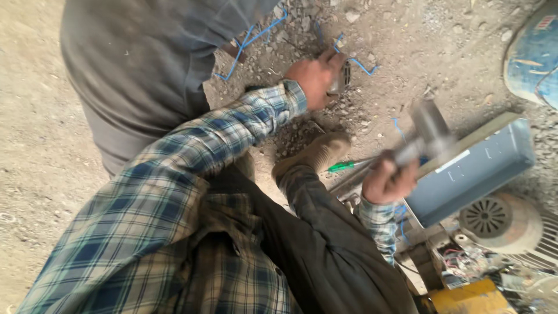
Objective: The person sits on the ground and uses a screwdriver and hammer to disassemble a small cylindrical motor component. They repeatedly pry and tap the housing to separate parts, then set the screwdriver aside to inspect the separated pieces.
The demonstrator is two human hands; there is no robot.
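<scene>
- Where the view begins nearest, a blue-and-cream plaid flannel shirt (174, 232) and dark grimy trousers (325, 256) are seen, with one knee drawn up.
- A worn tan leather boot (317, 154) is planted on the gravelly dirt ground (35, 145).
- The right hand (386, 181) is raised, fingers clamped round the handle of a grey steel hammer (427, 134); the hammer head is motion-blurred above the fist.
- A green-handled screwdriver (343, 167) is seen lying just left of the right hand, near the boot toe.
- A blue-grey rectangular metal casing (476, 171) lies just beside the hammer, tilted, with a pale strip along its top edge.
- A round tan fan grille (494, 218), a tangle of small wires (465, 261) and a yellow block (471, 298) are seen in the lower right scrap pile.
- The left hand (314, 78) is stretched farther out, closed on a small dark metal part (343, 78) pressed to the ground; what the part is cannot be told.
- Thin blue wire strands (250, 40) are strewn on the dirt around the left hand.
- A second person's grey trouser leg (145, 64) fills the upper left.
- A blue rounded drum (535, 55) is cut off at the far right edge.
</scene>
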